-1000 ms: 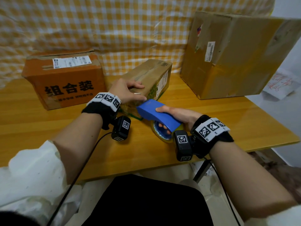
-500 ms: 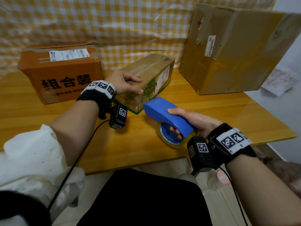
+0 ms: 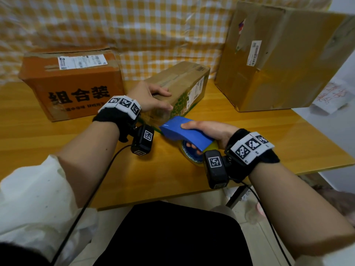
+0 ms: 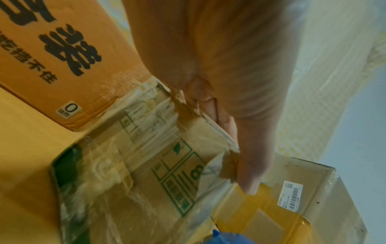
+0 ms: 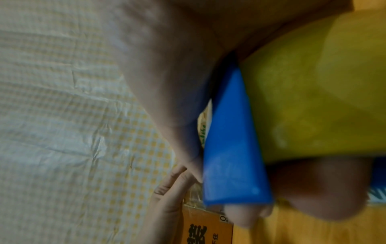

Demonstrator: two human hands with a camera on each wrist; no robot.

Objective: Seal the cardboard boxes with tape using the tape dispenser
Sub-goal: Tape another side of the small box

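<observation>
A small brown box point(image 3: 184, 79) lies mid-table, its near end face point(image 4: 146, 165) crinkled with clear tape. My left hand point(image 3: 151, 98) rests on its near top, fingers flat on the lid and thumb point(image 4: 246, 181) down along the end edge. My right hand point(image 3: 187, 135) grips a blue tape dispenser point(image 3: 182, 131), index finger along its top and the other fingers curled through the handle underneath. The dispenser's nose sits close to the box's near end, at its lower part. Its yellowish tape roll point(image 5: 323, 99) shows beside the blue shell point(image 5: 234, 156).
An orange box point(image 3: 76, 87) with black characters stands at the left, touching the small box's corner. A large brown box point(image 3: 278, 60) stands at the back right. The wooden table point(image 3: 249, 131) ends just before my lap. A checked cloth point(image 3: 134, 25) hangs behind.
My right hand drew the dispenser back toward the near right, then brought it forward again to the small box's near end. The left hand stayed on the box.
</observation>
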